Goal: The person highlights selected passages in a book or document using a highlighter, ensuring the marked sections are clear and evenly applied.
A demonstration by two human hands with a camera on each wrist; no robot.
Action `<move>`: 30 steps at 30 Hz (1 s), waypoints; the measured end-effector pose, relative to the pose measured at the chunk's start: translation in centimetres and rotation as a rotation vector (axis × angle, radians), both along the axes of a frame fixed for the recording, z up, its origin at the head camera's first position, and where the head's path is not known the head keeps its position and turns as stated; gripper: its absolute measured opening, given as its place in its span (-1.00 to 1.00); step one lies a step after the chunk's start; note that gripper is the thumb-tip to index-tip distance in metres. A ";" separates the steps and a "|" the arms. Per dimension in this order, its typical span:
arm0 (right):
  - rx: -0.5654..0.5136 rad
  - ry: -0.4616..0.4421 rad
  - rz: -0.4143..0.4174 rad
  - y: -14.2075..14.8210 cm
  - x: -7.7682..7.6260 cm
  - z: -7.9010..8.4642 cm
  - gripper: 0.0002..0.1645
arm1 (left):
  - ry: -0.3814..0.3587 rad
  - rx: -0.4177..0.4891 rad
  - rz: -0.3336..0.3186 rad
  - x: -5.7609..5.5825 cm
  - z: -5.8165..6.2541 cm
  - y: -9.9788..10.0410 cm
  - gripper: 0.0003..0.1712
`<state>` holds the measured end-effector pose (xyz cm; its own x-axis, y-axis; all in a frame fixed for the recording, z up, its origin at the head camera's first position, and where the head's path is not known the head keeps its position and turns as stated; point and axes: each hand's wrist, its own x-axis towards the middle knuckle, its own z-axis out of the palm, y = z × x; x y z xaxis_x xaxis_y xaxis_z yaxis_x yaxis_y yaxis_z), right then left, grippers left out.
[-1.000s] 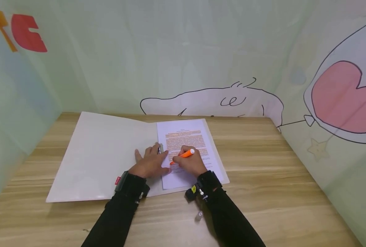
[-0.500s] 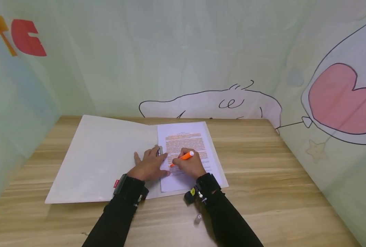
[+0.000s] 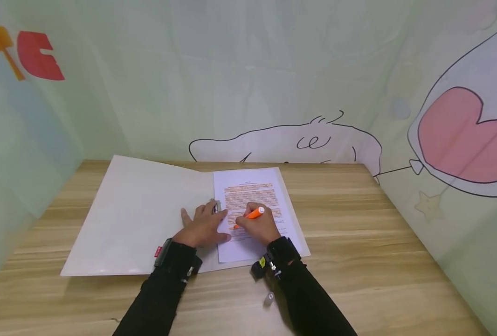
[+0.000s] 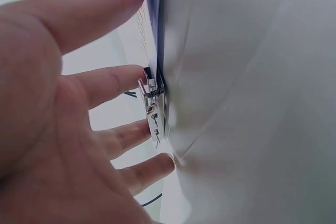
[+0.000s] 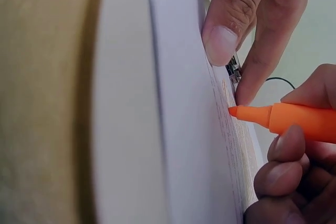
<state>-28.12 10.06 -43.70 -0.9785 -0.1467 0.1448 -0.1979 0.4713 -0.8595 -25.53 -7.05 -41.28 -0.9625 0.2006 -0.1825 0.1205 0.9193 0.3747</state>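
An open white folder [image 3: 135,214] lies on the wooden table, a printed sheet [image 3: 240,252] on its right side. Orange highlighting covers most of the upper text lines. My right hand [image 3: 262,225] grips an orange highlighter [image 3: 255,213], its tip right at a line in the lower text. In the right wrist view the orange tip [image 5: 232,111] meets the print at a low angle. My left hand [image 3: 204,227] rests with spread fingers across the fold and the sheet's left edge. Its fingers are beside the folder's metal clip [image 4: 153,108], which is partly hidden in the head view.
A small translucent pen cap [image 3: 268,299] is on the table [image 3: 357,261] near my right forearm. The folder's left cover carries a small red tag [image 3: 158,251]. Fabric walls [image 3: 248,84] with printed drawings surround the table at the back and sides.
The highlighter tip has moved slightly right along a lower text line. My left hand stays in place on the sheet's edge. The head view has tilted up a little.
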 end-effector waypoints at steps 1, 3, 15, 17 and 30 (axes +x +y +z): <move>-0.002 0.008 -0.003 0.0 0.0 0.0 -0.61 | 0.000 0.003 -0.001 0.0 0.0 0.0 -0.14; -0.001 0.025 -0.009 0.0 0.0 0.0 -0.60 | -0.001 0.006 -0.002 0.0 0.0 0.0 -0.14; 0.046 0.021 -0.032 -0.1 -0.1 0.3 -0.59 | -0.008 -0.018 -0.002 -0.2 -0.1 -0.1 -0.13; 0.054 0.020 -0.039 0.0 -0.1 0.3 -0.59 | -0.013 -0.018 0.000 -0.3 0.0 0.0 -0.13; 0.048 -0.035 -0.043 0.9 -0.5 0.1 -0.60 | -0.025 -0.020 0.007 -0.2 0.1 0.2 -0.11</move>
<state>-28.60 10.93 -43.63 -0.9885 -0.1101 0.1040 -0.1465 0.5196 -0.8418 -25.74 -6.88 -41.14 -0.9590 0.1899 -0.2102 0.1049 0.9274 0.3591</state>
